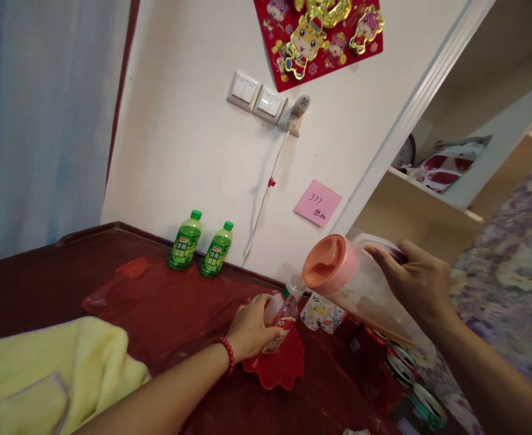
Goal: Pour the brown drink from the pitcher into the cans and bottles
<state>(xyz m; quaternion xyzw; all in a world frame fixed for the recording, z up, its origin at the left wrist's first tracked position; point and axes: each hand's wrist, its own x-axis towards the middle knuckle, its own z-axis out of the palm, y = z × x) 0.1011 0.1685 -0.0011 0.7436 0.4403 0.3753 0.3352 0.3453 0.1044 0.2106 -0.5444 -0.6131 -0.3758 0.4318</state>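
Note:
My left hand (253,326), with a red bead bracelet at the wrist, is wrapped round a clear bottle (287,323) with a red label. The bottle leans a little to the right above a red scalloped dish (272,368); whether it rests in the dish I cannot tell. My right hand (413,275) grips the handle of a translucent pitcher (368,287) with a peach-coloured lid (326,263). The pitcher is tilted, its lid end lowered at the mouth of the bottle. A patterned white cup (322,313) stands behind, partly hidden.
Two green bottles (185,241) stand upright against the wall. A yellow cloth (61,374) lies at the left on the dark red table (25,296). Several open cans (399,371) stand at the right, below the pitcher. A white cord (262,208) hangs from a wall socket.

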